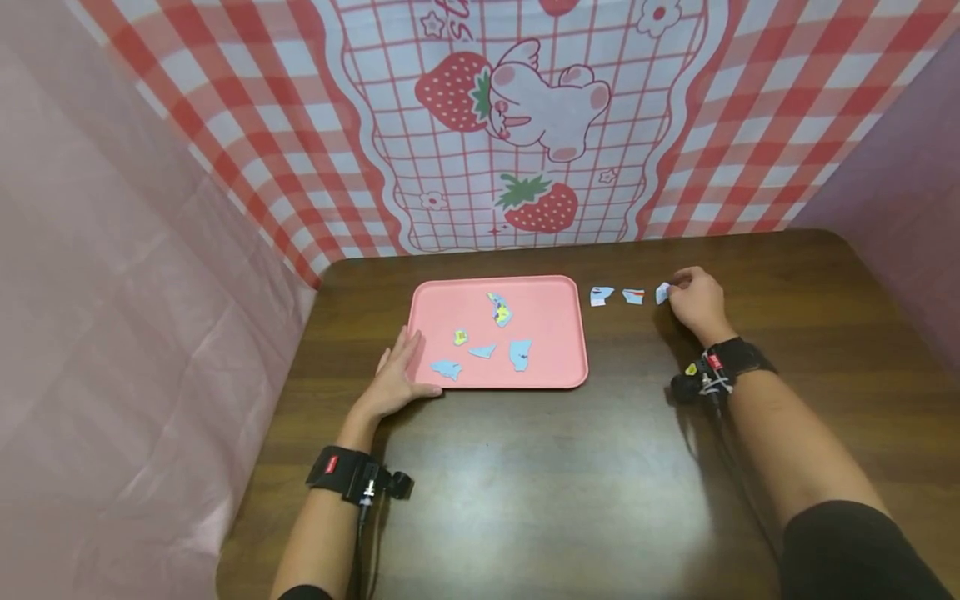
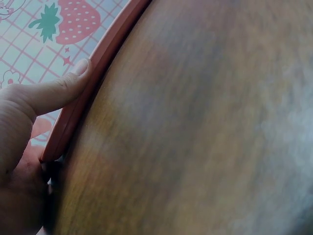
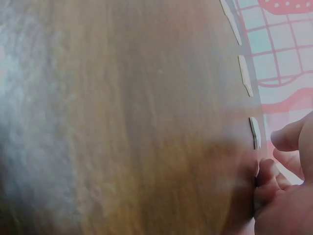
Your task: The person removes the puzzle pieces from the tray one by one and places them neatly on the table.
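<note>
My left hand (image 1: pixel 392 382) is at the near left corner of a pink tray (image 1: pixel 558 333). Its fingers lie along the left side, and the thumb rests against the front rim (image 2: pixel 80 100). Several light-blue puzzle-like pieces lie in the tray, among them a curved blue and yellow piece (image 1: pixel 500 310) and a small yellow one (image 1: pixel 461 337). At the right, my right hand (image 1: pixel 699 304) is beside a blue and white piece (image 1: pixel 662 292) flat on the table. The right wrist view shows the thumb (image 3: pixel 286 137) apart from that piece (image 3: pixel 255 132), with the other fingers bent.
Two more pieces, one blue and white (image 1: pixel 601 295) and one with a red stripe (image 1: pixel 633 296), lie in a row right of the tray. A brown wooden table (image 1: pixel 525 483) carries everything. Behind its far edge hangs a strawberry-print cloth (image 1: pixel 480 150).
</note>
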Motion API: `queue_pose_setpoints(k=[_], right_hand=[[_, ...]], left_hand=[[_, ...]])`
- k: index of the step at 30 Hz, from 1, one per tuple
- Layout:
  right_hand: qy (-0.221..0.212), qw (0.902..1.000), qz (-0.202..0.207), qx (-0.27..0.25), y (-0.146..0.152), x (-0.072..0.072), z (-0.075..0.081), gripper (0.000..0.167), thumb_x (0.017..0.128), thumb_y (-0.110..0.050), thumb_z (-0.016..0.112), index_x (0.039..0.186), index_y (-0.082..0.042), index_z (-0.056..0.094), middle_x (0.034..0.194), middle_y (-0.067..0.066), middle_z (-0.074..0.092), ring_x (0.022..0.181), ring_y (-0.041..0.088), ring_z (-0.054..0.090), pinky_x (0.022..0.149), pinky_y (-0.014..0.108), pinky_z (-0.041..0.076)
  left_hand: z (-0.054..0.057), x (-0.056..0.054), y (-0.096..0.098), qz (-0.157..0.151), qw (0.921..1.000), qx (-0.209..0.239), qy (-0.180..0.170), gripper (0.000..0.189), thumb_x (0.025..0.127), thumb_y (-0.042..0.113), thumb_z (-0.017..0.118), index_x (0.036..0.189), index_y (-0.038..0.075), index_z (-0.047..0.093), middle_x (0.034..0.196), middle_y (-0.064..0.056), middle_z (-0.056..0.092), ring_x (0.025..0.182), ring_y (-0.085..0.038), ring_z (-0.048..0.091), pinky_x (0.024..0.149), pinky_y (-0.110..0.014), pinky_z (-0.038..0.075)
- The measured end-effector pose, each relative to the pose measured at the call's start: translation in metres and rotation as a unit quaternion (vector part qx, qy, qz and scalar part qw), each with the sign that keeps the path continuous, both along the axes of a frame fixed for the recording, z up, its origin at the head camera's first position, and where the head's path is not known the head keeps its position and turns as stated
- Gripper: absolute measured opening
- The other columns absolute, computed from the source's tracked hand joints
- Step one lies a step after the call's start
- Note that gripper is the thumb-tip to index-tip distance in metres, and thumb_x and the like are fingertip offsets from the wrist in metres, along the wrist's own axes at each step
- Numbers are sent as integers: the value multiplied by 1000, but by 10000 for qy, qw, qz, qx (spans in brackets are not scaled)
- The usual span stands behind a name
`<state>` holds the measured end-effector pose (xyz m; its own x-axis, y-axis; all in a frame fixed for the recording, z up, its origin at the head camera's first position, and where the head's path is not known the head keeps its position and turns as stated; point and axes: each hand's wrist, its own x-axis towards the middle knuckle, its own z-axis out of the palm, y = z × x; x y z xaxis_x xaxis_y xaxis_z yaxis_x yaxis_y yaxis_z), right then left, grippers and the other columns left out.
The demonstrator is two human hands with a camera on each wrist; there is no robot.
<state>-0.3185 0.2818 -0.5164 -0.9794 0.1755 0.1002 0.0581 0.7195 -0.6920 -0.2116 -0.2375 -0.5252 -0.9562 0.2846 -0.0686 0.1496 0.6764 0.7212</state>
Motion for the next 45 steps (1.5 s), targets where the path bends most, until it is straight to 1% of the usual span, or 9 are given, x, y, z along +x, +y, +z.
queue_pose_setpoints(k=[6,12,16,21,27,32,37,42,45], right_hand=[[56,9999,-111,-115,-2,2,-4,43,93,-11,54,129,12,55,114,33,62,109,45,56,94,55,41],[425,9985,-186,-273,-28,9,-3,48,91,-9,52,135,9,50,114,28,50,106,44,47,90,54,37],[796,9956,495,-80,-57,15,2,31,88,-4,55,115,9,64,102,27,58,96,42,54,85,53,41],[892,9803,1734,315,-105,27,4,17,85,-4,65,99,5,72,87,18,65,84,34,60,77,47,46],[542,9475,2827,1391,-159,49,5,28,88,-22,72,106,0,74,95,13,64,90,31,60,81,45,50],[131,9270,3135,2053,-186,58,4,45,87,-39,76,118,-6,72,110,13,59,101,31,57,89,47,49],[-227,9369,3054,1685,-195,54,6,42,82,-34,80,111,-6,69,107,13,57,97,30,57,85,46,50],[-419,9553,2848,669,-195,49,6,34,76,-22,85,96,-4,63,92,10,60,85,25,57,77,40,49],[-454,9609,2730,-74,-193,48,6,25,77,-13,83,90,-4,64,83,6,63,79,21,58,72,34,47]], left_hand=[[-2,-1,0,-23,10000,-3,18,113,77,31,89,160,1,19,167,-20,0,153,-36,-1,121,-52,-5],[-2,0,-1,-33,10000,-28,46,114,76,31,89,160,0,19,167,-20,0,154,-31,-1,121,-52,-4],[-2,0,-1,0,10000,-19,56,115,76,32,89,160,2,18,168,-19,-1,154,-30,-1,121,-52,-4],[-2,0,-2,3,10000,24,17,116,76,33,89,161,2,17,168,-19,-1,154,-31,-1,121,-52,-4],[-2,-1,-1,42,9999,114,-10,115,76,32,89,161,3,16,167,-20,-2,154,-34,0,121,-53,-5],[-1,-2,-1,32,10000,72,-60,115,77,32,89,161,3,16,167,-21,-3,154,-33,0,121,-52,-5],[0,-3,0,30,10000,49,2,115,76,30,89,161,1,17,167,-22,-3,154,-34,0,121,-52,-5],[-1,-4,0,40,10000,37,-1,115,76,30,90,161,2,18,167,-21,-2,154,-34,0,121,-51,-5],[-2,-3,-1,65,10000,36,-14,114,76,30,90,160,1,18,167,-22,-2,154,-34,0,121,-52,-5]])
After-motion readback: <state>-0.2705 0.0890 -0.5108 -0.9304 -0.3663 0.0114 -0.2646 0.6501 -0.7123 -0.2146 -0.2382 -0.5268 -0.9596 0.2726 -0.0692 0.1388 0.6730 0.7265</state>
